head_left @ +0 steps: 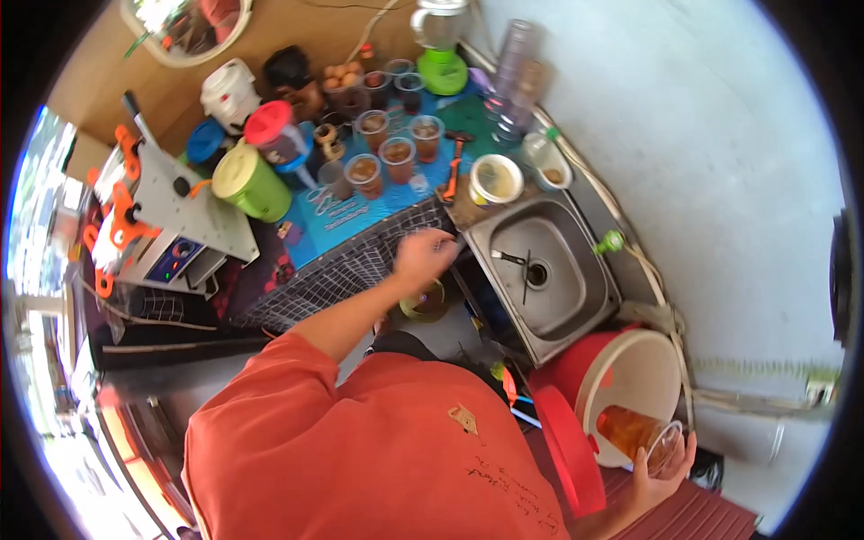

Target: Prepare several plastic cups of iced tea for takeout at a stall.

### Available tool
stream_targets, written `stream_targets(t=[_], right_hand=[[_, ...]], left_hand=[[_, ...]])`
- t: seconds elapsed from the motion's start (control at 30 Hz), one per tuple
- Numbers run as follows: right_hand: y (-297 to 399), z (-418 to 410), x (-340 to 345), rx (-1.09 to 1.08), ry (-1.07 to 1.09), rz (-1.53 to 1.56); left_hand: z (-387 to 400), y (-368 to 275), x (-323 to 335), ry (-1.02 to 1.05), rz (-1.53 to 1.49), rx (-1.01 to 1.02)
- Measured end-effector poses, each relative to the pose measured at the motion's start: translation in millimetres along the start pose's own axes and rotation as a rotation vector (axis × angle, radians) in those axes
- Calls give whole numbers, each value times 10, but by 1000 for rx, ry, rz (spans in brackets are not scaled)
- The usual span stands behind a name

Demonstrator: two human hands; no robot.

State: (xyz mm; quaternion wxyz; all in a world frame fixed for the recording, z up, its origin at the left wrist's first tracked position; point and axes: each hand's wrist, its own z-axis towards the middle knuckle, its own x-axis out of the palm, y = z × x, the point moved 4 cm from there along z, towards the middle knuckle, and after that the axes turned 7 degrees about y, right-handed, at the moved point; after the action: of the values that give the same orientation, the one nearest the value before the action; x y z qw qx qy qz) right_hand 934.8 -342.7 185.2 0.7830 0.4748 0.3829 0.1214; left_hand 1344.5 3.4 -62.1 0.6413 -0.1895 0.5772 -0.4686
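Note:
My right hand [665,469] grips a clear plastic cup [628,432] holding an amber, tea-like drink. The cup tilts in front of the opening of a red round tub [665,351] with a cream inner wall. A red lid [570,452] leans at the tub's near side. My left hand [425,258] is blurred, its fingers bent, between the counter's front edge and the steel sink [513,324]; no object shows in it. Beyond it on the blue cover stand several cups of brown drink, among them the nearest cup [365,177].
An orange-handled hammer [455,169] and a white bucket [496,179] lie between the cups and the sink. A green pitcher [253,182], a cup sealing machine [182,223] and a green-based blender [442,67] line the counter. Cup stacks [513,74] stand against the wall.

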Motion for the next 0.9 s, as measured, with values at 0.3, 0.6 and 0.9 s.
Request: stream_targets(t=[0.3, 0.6, 0.9], right_hand=[[754, 516, 1292, -48, 101, -49], [1513, 678, 3205, 85, 312, 132], [1895, 837, 4623, -80, 563, 193]], left_hand=[[-415, 2517, -3238, -1021, 207, -715], [-310, 3386, -3232, -619, -999, -824], [-416, 3061, -3358, -678, -927, -707]])
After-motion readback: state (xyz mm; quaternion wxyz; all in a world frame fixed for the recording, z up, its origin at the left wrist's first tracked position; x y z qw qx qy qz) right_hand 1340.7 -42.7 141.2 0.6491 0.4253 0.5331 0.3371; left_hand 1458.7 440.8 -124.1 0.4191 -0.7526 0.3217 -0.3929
